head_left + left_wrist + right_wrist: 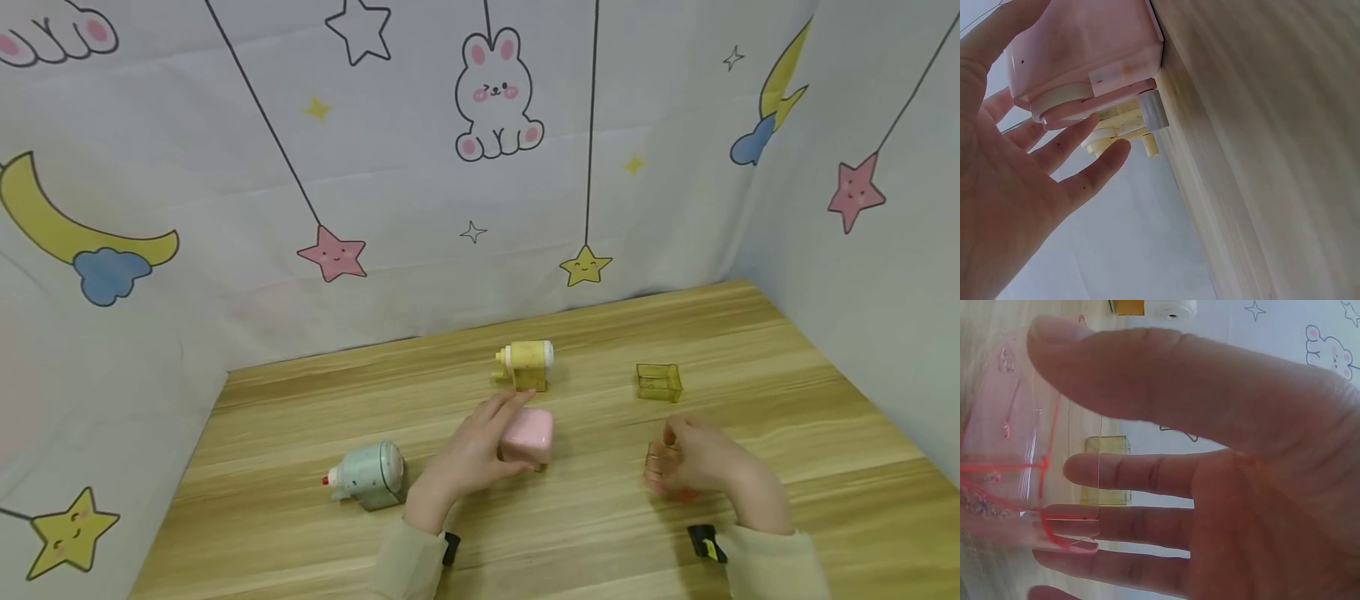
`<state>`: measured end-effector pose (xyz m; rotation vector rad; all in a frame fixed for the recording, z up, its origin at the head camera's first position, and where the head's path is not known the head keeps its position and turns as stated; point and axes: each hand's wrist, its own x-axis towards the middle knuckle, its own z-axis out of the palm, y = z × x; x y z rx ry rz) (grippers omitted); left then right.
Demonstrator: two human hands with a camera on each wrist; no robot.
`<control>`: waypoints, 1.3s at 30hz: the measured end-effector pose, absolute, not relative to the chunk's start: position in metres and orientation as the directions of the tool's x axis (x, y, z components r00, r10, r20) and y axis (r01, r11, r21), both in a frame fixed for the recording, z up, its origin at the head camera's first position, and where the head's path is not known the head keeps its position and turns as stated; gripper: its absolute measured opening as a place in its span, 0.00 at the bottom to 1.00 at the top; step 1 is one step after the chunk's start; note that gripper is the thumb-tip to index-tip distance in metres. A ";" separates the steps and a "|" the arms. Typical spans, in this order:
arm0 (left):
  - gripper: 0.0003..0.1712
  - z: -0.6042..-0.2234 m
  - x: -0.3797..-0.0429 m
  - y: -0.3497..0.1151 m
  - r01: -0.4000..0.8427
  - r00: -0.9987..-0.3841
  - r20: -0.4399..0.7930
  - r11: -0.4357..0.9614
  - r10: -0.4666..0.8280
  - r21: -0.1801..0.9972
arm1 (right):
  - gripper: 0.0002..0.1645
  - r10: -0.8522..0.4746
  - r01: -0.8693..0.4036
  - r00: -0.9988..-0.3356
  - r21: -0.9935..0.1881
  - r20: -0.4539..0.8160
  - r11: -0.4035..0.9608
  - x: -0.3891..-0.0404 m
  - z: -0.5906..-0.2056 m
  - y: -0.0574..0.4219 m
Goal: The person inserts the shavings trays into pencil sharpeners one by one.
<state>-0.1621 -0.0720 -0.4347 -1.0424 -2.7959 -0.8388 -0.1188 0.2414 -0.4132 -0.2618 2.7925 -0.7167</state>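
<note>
My left hand (468, 450) holds a pink pencil sharpener (531, 435) on the tabletop, thumb on the near side and fingers on the far side. In the left wrist view, the thumb crosses in front of the pink body (1085, 50), and the two lower fingers stretch out beside it. My right hand (705, 458) grips a clear pink drawer (1004, 456) between thumb and fingers; dark flecks show inside it. Beyond the left hand stands a yellow pencil sharpener (527, 357). A clear yellow drawer (658, 382) lies farther back than the right hand.
A mint-green pencil sharpener (367, 473) with a red tip is on the wooden table (300, 400), left of the left hand. White cloth walls (420, 192) printed with stars, moons and a rabbit close off the back and both sides.
</note>
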 end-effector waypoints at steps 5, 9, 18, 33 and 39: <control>0.54 -0.437 -0.163 -0.071 0.617 -0.773 0.219 0.625 0.595 0.478 | 0.29 -0.229 -0.080 -0.946 -0.518 -0.231 0.852 -0.118 -0.411 0.242; 0.53 -0.439 -0.165 -0.070 0.632 -0.761 0.231 0.612 0.606 0.474 | 0.30 -0.230 -0.066 -0.941 -0.529 -0.249 0.846 -0.118 -0.411 0.243; 0.53 -0.442 -0.166 -0.067 0.633 -0.755 0.225 0.595 0.617 0.494 | 0.30 -0.239 -0.099 -0.942 -0.487 -0.234 0.868 -0.118 -0.415 0.241; 0.50 -0.445 -0.169 -0.063 0.635 -0.752 0.221 0.592 0.621 0.497 | 0.27 -0.270 -0.133 -0.938 -0.493 -0.218 0.860 -0.120 -0.416 0.236; 0.50 -0.445 -0.170 -0.061 0.635 -0.752 0.218 0.595 0.622 0.493 | 0.26 -0.276 -0.139 -0.936 -0.491 -0.219 0.860 -0.120 -0.414 0.233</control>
